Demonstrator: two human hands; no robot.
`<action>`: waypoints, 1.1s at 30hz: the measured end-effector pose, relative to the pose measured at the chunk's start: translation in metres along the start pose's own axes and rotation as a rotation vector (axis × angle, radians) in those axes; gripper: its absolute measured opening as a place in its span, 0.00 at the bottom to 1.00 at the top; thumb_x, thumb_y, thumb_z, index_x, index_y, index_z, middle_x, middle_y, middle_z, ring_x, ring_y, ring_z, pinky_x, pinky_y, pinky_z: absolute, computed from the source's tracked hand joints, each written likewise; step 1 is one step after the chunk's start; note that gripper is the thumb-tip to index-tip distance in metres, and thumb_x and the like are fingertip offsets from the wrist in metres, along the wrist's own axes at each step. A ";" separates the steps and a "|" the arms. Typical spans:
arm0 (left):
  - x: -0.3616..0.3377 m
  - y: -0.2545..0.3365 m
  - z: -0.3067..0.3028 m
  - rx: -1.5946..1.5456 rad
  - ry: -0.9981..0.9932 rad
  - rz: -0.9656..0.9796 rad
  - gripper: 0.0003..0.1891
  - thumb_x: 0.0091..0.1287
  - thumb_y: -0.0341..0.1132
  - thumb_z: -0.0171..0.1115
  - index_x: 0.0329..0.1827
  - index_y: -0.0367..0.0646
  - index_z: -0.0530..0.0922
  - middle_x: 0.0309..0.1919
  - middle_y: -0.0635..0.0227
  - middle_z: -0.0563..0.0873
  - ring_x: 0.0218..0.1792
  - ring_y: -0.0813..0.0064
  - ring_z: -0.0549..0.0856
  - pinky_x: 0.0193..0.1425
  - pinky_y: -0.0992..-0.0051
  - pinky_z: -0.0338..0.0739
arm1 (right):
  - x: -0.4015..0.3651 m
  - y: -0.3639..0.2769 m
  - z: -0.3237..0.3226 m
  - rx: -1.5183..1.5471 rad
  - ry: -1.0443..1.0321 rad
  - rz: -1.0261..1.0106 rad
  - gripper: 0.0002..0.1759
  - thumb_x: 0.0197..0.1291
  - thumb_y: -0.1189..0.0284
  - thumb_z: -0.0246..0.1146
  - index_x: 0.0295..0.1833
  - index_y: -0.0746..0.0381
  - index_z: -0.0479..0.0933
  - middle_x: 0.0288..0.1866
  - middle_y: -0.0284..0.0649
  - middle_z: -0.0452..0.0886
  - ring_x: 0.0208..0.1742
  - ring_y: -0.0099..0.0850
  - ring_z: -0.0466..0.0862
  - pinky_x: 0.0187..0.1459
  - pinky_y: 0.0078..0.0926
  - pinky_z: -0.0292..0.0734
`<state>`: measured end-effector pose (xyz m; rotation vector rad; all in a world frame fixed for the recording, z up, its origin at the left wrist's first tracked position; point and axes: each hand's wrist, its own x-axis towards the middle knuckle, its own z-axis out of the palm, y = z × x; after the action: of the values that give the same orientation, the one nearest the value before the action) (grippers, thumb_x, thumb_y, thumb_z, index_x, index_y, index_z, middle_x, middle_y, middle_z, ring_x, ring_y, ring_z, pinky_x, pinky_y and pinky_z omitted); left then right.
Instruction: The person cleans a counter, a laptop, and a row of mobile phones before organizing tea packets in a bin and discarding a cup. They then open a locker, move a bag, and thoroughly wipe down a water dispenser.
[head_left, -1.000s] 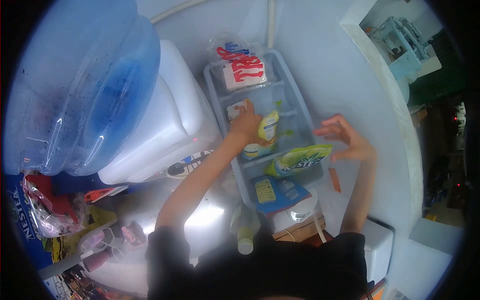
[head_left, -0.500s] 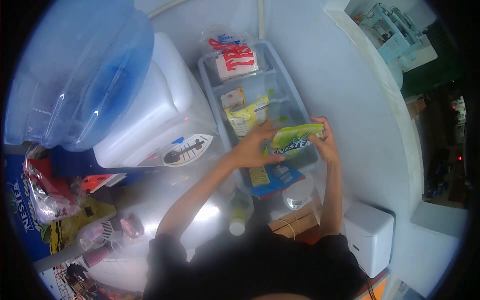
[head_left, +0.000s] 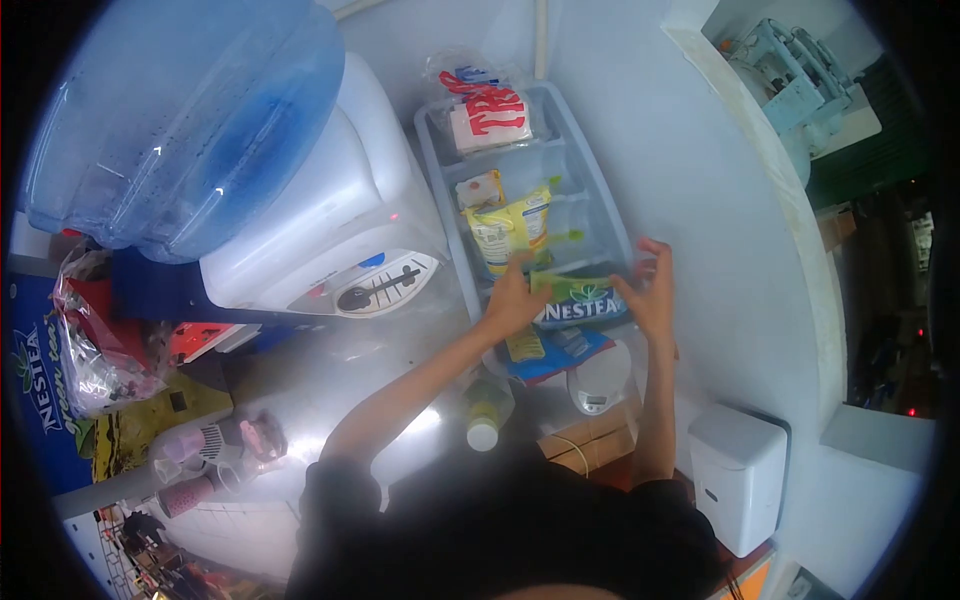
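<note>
A green and dark Nestea pouch [head_left: 580,302] is in the near part of a grey-blue divided bin [head_left: 612,200], its printed side facing me. My left hand [head_left: 515,302] grips its left end, the thumb lying on the front. At the right end, the thumb of my right hand [head_left: 652,300] touches the pouch's corner. The other fingers of that hand are spread and raised by the bin's right wall. Behind the pouch stands a yellow pouch [head_left: 510,232], with a small white and orange packet [head_left: 480,188] beyond it. A blue packet [head_left: 565,355] lies at the near end.
A white water dispenser [head_left: 330,200] with a blue bottle [head_left: 200,130] stands left. A capped bottle [head_left: 482,432] and a white scale [head_left: 602,380] are near my body. A plastic bag with red lettering [head_left: 495,112] fills the bin's far end. The wall [head_left: 690,230] is close on the right.
The Nestea pouch has moved down into the bin and its printed side sits more level. My right hand's fingers have come away from its top corner and spread. The camera view has shifted slightly.
</note>
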<state>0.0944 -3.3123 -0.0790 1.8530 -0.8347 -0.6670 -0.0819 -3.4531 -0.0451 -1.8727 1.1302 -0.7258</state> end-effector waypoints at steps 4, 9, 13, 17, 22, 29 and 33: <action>0.007 -0.010 0.001 0.036 -0.092 -0.019 0.14 0.62 0.35 0.62 0.50 0.43 0.81 0.30 0.57 0.86 0.31 0.62 0.87 0.38 0.64 0.78 | -0.008 -0.029 -0.015 -0.364 -0.285 -0.465 0.35 0.48 0.79 0.73 0.63 0.59 0.66 0.47 0.37 0.86 0.57 0.38 0.81 0.62 0.39 0.67; 0.013 0.002 -0.011 0.165 -0.385 0.074 0.17 0.59 0.45 0.71 0.46 0.46 0.85 0.28 0.60 0.84 0.30 0.59 0.85 0.42 0.63 0.78 | 0.000 -0.031 -0.012 -0.205 -0.712 -0.240 0.34 0.46 0.82 0.72 0.60 0.60 0.67 0.56 0.42 0.84 0.63 0.39 0.79 0.64 0.37 0.68; -0.008 0.017 -0.027 0.562 -0.182 0.436 0.18 0.56 0.48 0.72 0.45 0.48 0.87 0.32 0.62 0.85 0.34 0.63 0.85 0.47 0.64 0.79 | -0.004 -0.029 -0.005 -0.199 -0.664 -0.244 0.29 0.49 0.85 0.68 0.57 0.63 0.66 0.55 0.44 0.84 0.61 0.42 0.81 0.59 0.36 0.75; 0.006 0.000 -0.014 0.670 -0.159 0.774 0.12 0.58 0.40 0.67 0.43 0.47 0.85 0.37 0.63 0.86 0.38 0.65 0.86 0.47 0.64 0.79 | 0.005 -0.010 -0.001 -0.196 -0.562 -0.343 0.23 0.55 0.86 0.64 0.56 0.64 0.69 0.53 0.44 0.85 0.56 0.43 0.84 0.52 0.34 0.80; 0.033 0.048 -0.028 0.675 -0.197 0.630 0.08 0.60 0.32 0.61 0.41 0.46 0.83 0.26 0.61 0.85 0.29 0.60 0.87 0.31 0.61 0.79 | 0.028 -0.038 -0.022 -0.096 -0.486 -0.215 0.15 0.64 0.83 0.56 0.56 0.62 0.72 0.51 0.43 0.85 0.53 0.42 0.86 0.49 0.31 0.80; 0.115 0.129 -0.077 0.648 0.210 0.607 0.11 0.62 0.31 0.60 0.45 0.47 0.85 0.30 0.56 0.87 0.32 0.56 0.87 0.35 0.59 0.81 | 0.147 -0.129 -0.013 -0.139 -0.295 -0.679 0.13 0.68 0.78 0.54 0.56 0.60 0.73 0.43 0.43 0.86 0.48 0.37 0.88 0.45 0.30 0.79; 0.154 0.077 -0.060 0.635 0.242 0.396 0.09 0.63 0.30 0.59 0.43 0.46 0.85 0.30 0.54 0.87 0.35 0.53 0.87 0.39 0.56 0.81 | 0.211 -0.104 0.047 -0.094 -0.578 -0.650 0.15 0.65 0.80 0.57 0.56 0.59 0.72 0.41 0.43 0.86 0.47 0.35 0.87 0.51 0.31 0.76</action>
<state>0.2139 -3.4235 0.0012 2.1659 -1.3009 0.0951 0.0919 -3.5990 0.0343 -2.3422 0.1830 -0.4120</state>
